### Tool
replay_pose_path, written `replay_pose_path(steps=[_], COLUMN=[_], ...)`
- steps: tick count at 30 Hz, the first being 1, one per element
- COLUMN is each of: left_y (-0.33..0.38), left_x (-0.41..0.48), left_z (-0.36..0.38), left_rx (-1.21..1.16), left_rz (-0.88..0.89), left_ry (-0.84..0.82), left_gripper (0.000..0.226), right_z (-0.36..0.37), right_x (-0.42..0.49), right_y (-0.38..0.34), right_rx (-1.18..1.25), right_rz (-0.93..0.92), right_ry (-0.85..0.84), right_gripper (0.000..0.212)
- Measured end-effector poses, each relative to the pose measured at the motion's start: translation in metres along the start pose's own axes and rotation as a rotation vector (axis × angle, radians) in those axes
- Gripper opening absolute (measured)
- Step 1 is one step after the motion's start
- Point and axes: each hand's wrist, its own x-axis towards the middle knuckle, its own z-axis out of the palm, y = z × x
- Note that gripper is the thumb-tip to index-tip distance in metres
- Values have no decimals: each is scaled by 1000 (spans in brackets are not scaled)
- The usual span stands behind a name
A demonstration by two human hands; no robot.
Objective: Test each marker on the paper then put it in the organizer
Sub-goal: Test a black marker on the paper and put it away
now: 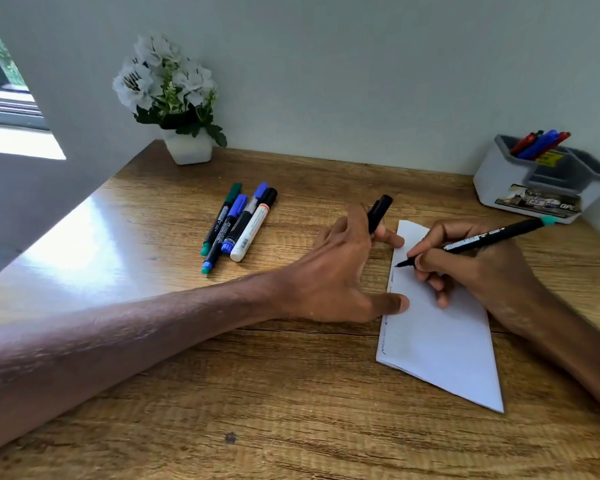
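While the right hand (482,268) pinched a black marker (482,241) in a writing grip, its tip touched the paper (440,341) near that sheet's left edge, between the left hand's thumb and 1 fingertip. The left hand (333,271) held the black cap (380,211) in curled fingers while pressing the paper onto the table (291,393). Well to the left of that hand lay 4 capped markers (239,223) side by side. Beyond the right hand stood the organizer (499,181), with red and blue markers (541,143) leaning in its far compartment.
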Motion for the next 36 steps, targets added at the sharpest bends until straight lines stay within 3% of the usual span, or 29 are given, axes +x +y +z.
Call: replay_pose_path(steps=[14, 36], left_y=[-2, -5], left_x=[2, 3], left_z=[2, 1], left_rx=[15, 13], left_rz=[-4, 20], left_ry=[11, 17], left_gripper=[77, 81], right_z=[4, 8], right_x=[8, 8], right_y=[6, 3], right_rx=[-113, -183], right_rz=[-153, -105], right_ry=[26, 39], right_gripper=[11, 16])
